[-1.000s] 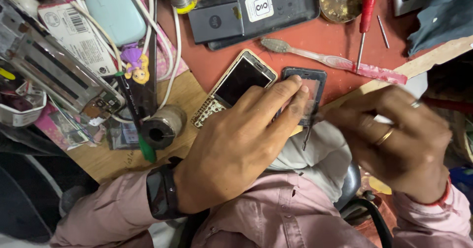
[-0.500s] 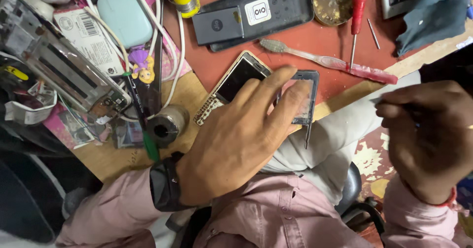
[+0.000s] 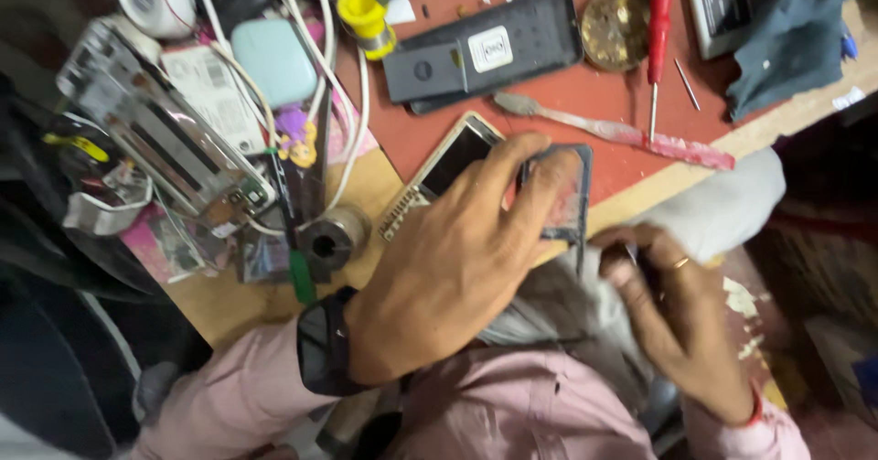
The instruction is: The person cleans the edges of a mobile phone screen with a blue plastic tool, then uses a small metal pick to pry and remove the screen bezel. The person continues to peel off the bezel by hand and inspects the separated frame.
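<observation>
My left hand [image 3: 448, 268] lies over the bench edge, its fingers pressing a dark rectangular phone frame [image 3: 569, 195] against the red mat [image 3: 585, 85]. Just left of the frame a gold keypad phone [image 3: 437, 172] lies face up, partly under my fingers. My right hand [image 3: 681, 323] is low over my lap, fingers pinched on a thin dark tool [image 3: 633, 257] whose tip points toward the frame's lower edge. A ring shows on one finger. A black watch [image 3: 322, 341] sits on my left wrist.
On the mat lie a toothbrush [image 3: 608, 131], a red-handled screwdriver [image 3: 658, 21], a round brass dish [image 3: 615, 23] and a black phone back cover [image 3: 485, 48]. To the left are white cables [image 3: 352, 140], a pale blue case [image 3: 273, 59], a circuit board assembly [image 3: 155, 135] and a metal cylinder [image 3: 331, 239].
My right hand swung out to the right, then came back in toward the frame with the thin tool. My left hand stayed on the phone frame.
</observation>
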Action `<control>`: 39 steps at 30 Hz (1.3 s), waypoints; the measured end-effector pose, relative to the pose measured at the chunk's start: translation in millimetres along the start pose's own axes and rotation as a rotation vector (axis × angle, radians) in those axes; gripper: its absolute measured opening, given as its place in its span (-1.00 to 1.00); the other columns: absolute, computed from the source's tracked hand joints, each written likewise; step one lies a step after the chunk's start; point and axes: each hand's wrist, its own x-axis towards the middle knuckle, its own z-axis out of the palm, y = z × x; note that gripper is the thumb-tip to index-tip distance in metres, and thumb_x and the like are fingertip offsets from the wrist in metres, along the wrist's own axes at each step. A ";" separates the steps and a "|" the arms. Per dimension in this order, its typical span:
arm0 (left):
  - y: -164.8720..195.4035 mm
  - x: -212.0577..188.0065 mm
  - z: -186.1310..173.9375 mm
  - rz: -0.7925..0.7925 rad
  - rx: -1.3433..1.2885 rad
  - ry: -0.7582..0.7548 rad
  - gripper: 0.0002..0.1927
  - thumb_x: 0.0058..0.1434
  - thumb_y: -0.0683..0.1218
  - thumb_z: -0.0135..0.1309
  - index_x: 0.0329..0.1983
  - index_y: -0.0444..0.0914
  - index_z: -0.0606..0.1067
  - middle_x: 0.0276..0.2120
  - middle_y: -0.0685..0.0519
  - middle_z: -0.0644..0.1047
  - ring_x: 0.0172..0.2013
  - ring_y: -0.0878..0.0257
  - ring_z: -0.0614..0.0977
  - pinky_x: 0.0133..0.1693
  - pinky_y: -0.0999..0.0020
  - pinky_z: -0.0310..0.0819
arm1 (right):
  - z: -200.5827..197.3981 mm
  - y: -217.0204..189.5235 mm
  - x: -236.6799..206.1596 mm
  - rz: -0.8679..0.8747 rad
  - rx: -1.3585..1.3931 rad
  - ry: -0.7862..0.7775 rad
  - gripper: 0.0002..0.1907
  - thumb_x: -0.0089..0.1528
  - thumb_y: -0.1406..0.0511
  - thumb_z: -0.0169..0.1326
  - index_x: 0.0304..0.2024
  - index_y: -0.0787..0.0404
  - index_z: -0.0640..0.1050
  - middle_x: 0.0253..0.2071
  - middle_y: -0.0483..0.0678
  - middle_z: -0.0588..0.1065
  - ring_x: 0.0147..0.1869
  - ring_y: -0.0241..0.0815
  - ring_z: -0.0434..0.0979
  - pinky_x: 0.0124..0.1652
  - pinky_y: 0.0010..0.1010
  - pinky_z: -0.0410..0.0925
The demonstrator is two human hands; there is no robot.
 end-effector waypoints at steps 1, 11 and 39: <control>1.9 0.5 2.1 -0.013 -0.001 0.000 -0.34 0.26 -0.03 0.26 0.35 -0.28 0.28 0.21 -0.20 0.37 0.00 -0.06 0.59 -0.09 0.15 0.59 | 3.8 7.5 -5.3 0.041 0.088 -0.061 -0.79 0.29 0.43 0.07 -0.02 0.36 0.51 -0.29 -0.04 0.49 -0.20 -0.33 0.45 -0.17 -0.53 0.34; 2.8 -20.5 8.3 -0.030 -0.291 -0.229 -0.49 0.17 0.12 0.37 0.11 -0.07 0.46 -0.23 0.06 0.55 -0.17 0.14 0.67 -0.28 0.28 0.54 | 9.9 95.1 -56.5 -0.130 0.286 -0.136 -0.79 0.12 0.31 0.37 -0.31 0.31 0.65 -0.41 -0.06 0.46 -0.35 -0.26 0.43 -0.32 -0.38 0.26; 51.9 -38.8 34.9 -0.306 -0.911 -0.213 -0.51 0.26 -0.26 0.21 0.25 -0.27 0.40 0.10 0.07 0.52 0.03 0.33 0.65 0.03 0.43 0.67 | -128.1 59.6 74.8 -0.244 -0.178 0.220 -0.73 0.62 0.21 -0.21 0.14 0.29 0.38 -0.11 -0.08 0.39 -0.14 -0.33 0.38 -0.16 -0.50 0.29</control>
